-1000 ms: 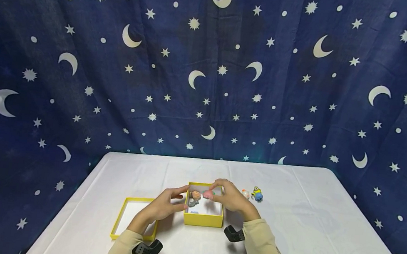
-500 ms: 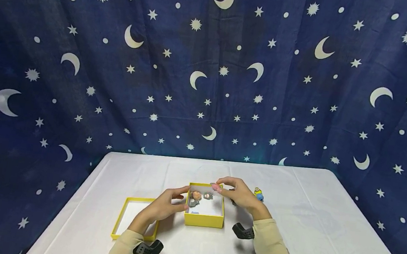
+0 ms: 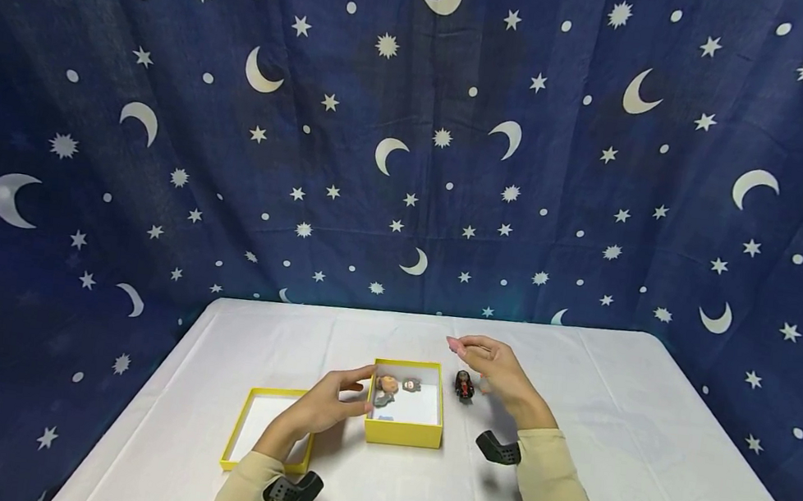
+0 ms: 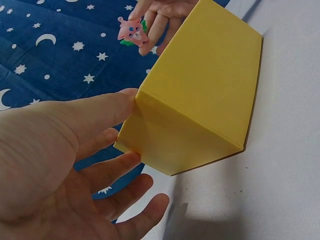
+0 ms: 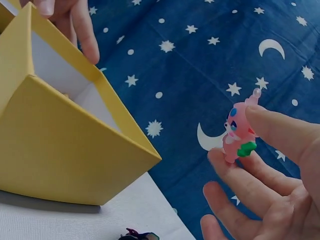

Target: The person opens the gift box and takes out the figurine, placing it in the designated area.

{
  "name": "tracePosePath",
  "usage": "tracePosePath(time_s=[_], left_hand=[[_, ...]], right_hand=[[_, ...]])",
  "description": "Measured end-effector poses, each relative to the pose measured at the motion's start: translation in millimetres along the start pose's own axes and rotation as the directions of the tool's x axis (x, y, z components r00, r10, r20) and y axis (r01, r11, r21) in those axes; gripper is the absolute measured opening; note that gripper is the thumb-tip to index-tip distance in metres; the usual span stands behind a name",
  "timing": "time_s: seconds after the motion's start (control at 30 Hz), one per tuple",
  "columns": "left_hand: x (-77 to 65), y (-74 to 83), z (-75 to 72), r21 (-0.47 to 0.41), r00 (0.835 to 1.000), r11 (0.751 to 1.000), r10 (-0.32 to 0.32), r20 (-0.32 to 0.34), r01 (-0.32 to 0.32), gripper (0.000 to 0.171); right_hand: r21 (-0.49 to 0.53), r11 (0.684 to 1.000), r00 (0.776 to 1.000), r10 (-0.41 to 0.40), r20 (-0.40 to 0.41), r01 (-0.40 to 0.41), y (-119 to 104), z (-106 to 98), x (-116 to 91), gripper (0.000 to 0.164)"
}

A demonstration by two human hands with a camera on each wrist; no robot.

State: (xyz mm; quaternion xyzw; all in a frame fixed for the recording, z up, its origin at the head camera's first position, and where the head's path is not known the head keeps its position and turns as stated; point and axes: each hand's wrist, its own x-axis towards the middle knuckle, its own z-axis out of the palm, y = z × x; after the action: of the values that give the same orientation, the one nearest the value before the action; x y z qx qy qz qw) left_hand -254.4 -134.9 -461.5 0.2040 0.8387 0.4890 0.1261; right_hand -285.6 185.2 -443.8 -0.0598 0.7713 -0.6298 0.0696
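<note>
A pink animal figurine (image 5: 239,131) with green at its side and a small loop on top is pinched between the thumb and fingers of my right hand (image 3: 506,376). That hand is raised beyond the back right corner of a yellow box (image 3: 403,434) with white insides. My left hand (image 3: 325,403) grips the box's left side, thumb at the near corner and index finger at the far one. Inside the box lie a brown-and-peach figurine (image 3: 387,384) and a small grey figurine (image 3: 412,386), with another grey piece (image 3: 383,400) in front.
A dark figurine (image 3: 464,385) with red on it stands on the white table just right of the box. Behind my right hand, a bit of a white-and-orange figurine (image 3: 484,385) shows. The yellow-rimmed lid (image 3: 242,427) lies at the left, partly under my left forearm.
My right hand has lifted the pink figurine out of the box and carried it up, back and to the right. The grey figurine and the dark one came into sight. The left hand stays put.
</note>
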Motion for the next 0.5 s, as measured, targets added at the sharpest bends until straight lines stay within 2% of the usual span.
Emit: tracePosePath(time_s=[0.13,0.5], left_hand=[[0.0,0.2,0.0,0.003,1.000,1.000,-0.007,-0.001,0.007,0.064],[0.5,-0.5,-0.2,0.000,1.000,1.000,0.016,0.016,-0.016,0.063]], right_hand=[[0.007,1.000,1.000,-0.030,0.006,0.030,0.0,-4.0,-0.1,0.048],[0.070,0.997,1.000,-0.025,-0.013,0.026,-1.8,-4.3,-1.2,0.045]])
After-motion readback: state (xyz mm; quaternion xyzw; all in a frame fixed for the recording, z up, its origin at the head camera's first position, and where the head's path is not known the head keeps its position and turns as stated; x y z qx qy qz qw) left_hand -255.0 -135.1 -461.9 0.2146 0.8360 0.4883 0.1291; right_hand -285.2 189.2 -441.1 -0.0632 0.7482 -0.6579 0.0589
